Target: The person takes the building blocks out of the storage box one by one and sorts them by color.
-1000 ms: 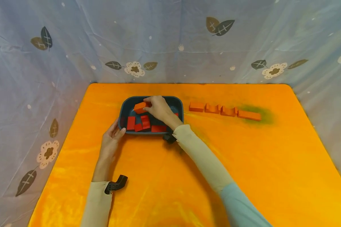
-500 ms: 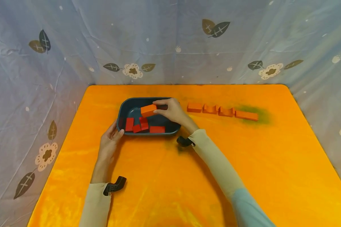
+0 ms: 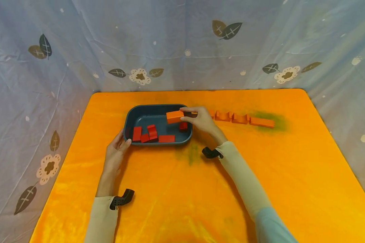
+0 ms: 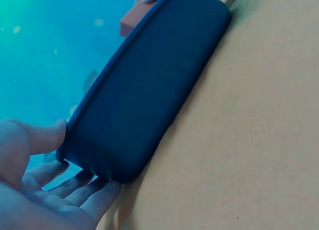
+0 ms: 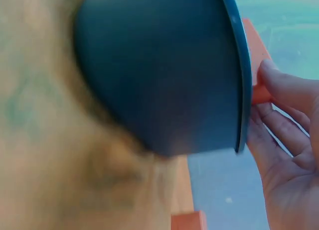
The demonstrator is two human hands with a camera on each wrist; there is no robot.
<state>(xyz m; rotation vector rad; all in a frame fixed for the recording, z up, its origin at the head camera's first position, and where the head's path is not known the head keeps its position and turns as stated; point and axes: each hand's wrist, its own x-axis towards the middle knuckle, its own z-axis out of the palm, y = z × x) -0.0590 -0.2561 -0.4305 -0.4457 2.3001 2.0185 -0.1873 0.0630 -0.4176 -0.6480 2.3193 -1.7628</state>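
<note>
Fingers and thumb of the right hand [image 3: 202,119] pinch the right end of an orange block [image 3: 174,116], holding it above the right part of a dark blue tray [image 3: 165,129]. Thumb and fingers of the left hand [image 3: 115,153] grip the tray's near left corner, thumb at the rim, fingers spread along the outer wall. Inside lie red blocks [image 3: 166,138], one with a curved face, another at the right end beneath the right hand. To the right, a row of orange pieces [image 3: 240,118] rests on a yellow-orange cloth [image 3: 170,189]; the right hand hides much of the nearest. Behind hangs a grey-blue curtain [image 3: 170,40] printed with leaves and flowers. From the left wrist, the tray hides most of the held block, and the right hand is cut off at the top. From the right wrist, the rim covers part of that block, and the cloth is blurred. Both sleeves [image 3: 103,219] run out of view.
</note>
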